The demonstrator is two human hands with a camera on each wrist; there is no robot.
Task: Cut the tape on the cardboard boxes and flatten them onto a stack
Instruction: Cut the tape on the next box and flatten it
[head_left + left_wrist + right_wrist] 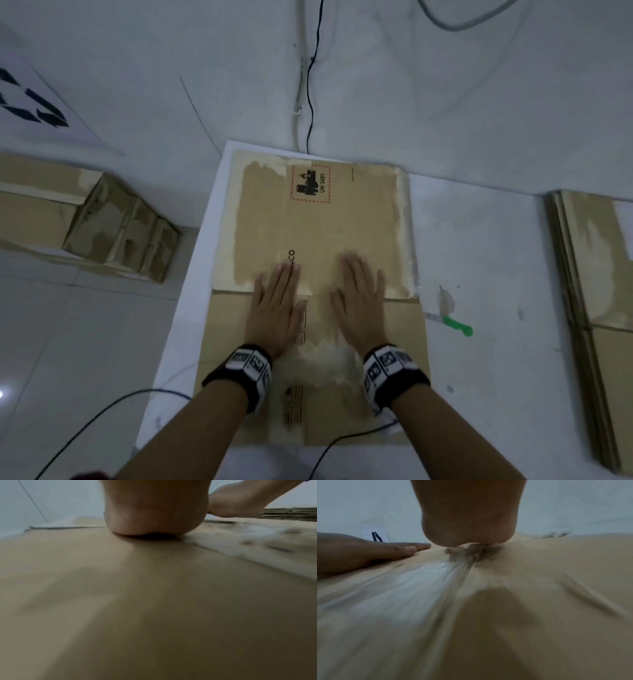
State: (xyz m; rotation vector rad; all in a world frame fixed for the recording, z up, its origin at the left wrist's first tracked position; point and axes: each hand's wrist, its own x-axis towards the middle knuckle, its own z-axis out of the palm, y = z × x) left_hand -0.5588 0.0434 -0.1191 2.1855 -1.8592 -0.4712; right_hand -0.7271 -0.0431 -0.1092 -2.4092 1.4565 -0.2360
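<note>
A flattened brown cardboard box (315, 222) lies on the white table (479, 246) in front of me, with a UN 3481 battery label at its far end and torn tape along its middle. My left hand (275, 301) and right hand (359, 294) press flat on it side by side, fingers straight, across the fold line. In the left wrist view the heel of my left hand (154, 517) rests on the cardboard (154, 601). The right wrist view has the heel of my right hand (469, 527) on wrinkled tape (419, 582). A green-handled cutter (454, 325) lies on the table to the right.
A stack of flattened boxes (592, 291) lies at the table's right edge. On the floor to the left lie more cardboard boxes (120, 226). A black cable (310, 85) runs down the wall behind; another cable (102, 414) trails off the table's near left side.
</note>
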